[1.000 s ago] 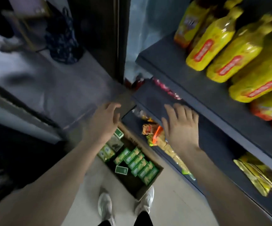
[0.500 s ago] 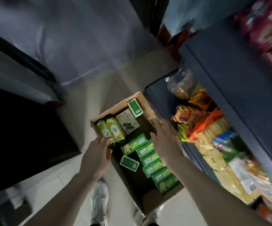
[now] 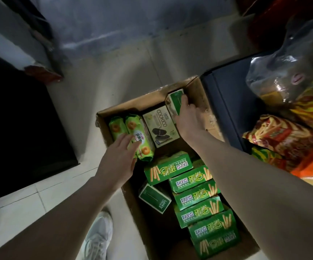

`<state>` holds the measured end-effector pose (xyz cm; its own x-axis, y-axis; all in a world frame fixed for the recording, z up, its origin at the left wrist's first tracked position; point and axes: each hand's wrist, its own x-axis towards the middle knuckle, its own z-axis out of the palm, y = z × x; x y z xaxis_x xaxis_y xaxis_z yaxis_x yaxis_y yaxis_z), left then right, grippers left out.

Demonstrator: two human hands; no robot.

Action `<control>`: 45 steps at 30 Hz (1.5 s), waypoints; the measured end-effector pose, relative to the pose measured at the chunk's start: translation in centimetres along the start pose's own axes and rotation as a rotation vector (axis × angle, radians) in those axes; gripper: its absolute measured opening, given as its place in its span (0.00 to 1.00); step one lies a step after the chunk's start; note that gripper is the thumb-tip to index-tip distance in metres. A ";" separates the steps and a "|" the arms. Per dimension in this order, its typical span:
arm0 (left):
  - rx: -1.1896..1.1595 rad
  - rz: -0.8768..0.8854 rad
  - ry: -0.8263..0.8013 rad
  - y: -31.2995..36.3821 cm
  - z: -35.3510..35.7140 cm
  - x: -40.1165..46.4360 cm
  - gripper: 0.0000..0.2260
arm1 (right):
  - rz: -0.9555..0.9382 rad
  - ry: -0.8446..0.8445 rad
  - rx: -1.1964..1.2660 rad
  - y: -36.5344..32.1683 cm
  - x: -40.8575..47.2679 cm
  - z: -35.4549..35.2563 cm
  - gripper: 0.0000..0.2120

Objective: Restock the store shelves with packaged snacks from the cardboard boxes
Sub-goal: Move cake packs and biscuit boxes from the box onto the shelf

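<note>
My right hand [image 3: 186, 120] is inside the open brown cardboard box [image 3: 144, 101] on the floor, at its far corner. The fingers [image 3: 184, 102] of this hand are curled around a small dark green carton with a white side [image 3: 176, 102], which stands upright against the box wall, and they grip it from above.

My left hand [image 3: 117, 162] is over the near left side of the box. Its fingers [image 3: 125, 139] are straight and relaxed, holding nothing, and the tips lie on two light green plastic biscuit rolls [image 3: 131, 134] that sit side by side. I cannot tell if they press them.

Between my two hands lies a pale flat cookie box with dark round biscuits printed on it [image 3: 161, 126]. Under my right forearm is a row of green rectangular egg-roll cartons [image 3: 195, 184], packed close together. Just left of this row, another small dark green carton [image 3: 154, 198] lies tilted.

To the right of my right hand is a dark blue shelf [image 3: 225, 102] with bagged snacks in clear and orange-yellow wrappers [image 3: 283, 128].
</note>
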<state>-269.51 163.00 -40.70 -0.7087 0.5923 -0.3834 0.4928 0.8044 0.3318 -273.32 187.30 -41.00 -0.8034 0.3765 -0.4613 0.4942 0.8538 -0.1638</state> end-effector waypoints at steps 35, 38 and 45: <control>-0.197 -0.321 0.287 -0.3 -2.9 1.1 0.32 | 0.247 -0.392 0.364 0.2 1.7 8.3 0.40; -0.173 -0.299 0.289 -0.4 -2.9 0.8 0.32 | 0.346 -0.326 0.600 0.5 1.7 9.0 0.41; -0.236 -0.341 0.195 0.2 -4.4 1.3 0.32 | 0.324 -0.322 0.704 1.8 -1.7 5.4 0.39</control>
<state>-272.54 163.79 -37.36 -0.9034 0.2573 -0.3430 0.1022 0.9061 0.4105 -269.22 186.28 -45.17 -0.5050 0.3521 -0.7880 0.8617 0.2575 -0.4372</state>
